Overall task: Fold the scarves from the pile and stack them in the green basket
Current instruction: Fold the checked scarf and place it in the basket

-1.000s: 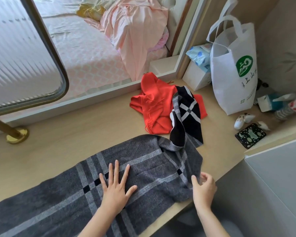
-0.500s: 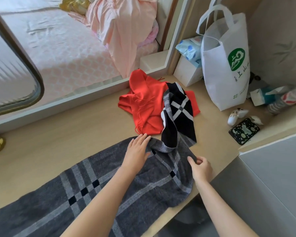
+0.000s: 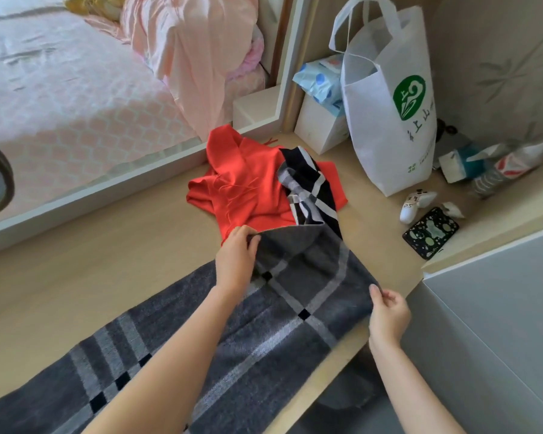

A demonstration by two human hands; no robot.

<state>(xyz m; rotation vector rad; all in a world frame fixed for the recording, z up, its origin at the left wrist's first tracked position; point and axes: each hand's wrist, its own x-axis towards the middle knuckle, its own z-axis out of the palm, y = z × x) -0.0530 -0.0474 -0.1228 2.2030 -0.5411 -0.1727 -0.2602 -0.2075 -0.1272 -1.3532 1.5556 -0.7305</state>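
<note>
A long grey plaid scarf [image 3: 220, 349] lies stretched across the wooden bench [image 3: 85, 258] from the lower left to the centre. My left hand [image 3: 236, 257] grips its far edge, which is lifted off the bench. My right hand [image 3: 388, 313] pinches the near right edge. The scarf's far end runs up onto the pile, dark with white stripes [image 3: 314, 189]. Under that end lies a crumpled red scarf [image 3: 242, 192]. No green basket is in view.
A white tote bag [image 3: 389, 101] stands at the back right beside a white box [image 3: 320, 126]. A phone [image 3: 430, 230], a small white gadget [image 3: 416, 202] and packets [image 3: 496, 164] lie to the right. A grey panel [image 3: 496, 324] borders the bench's right edge. A bed [image 3: 76, 98] lies beyond.
My left hand left the flat scarf, moved to its far edge and lifted it. My right hand shifted right along the near edge. The scarf's right part is now pulled taut.
</note>
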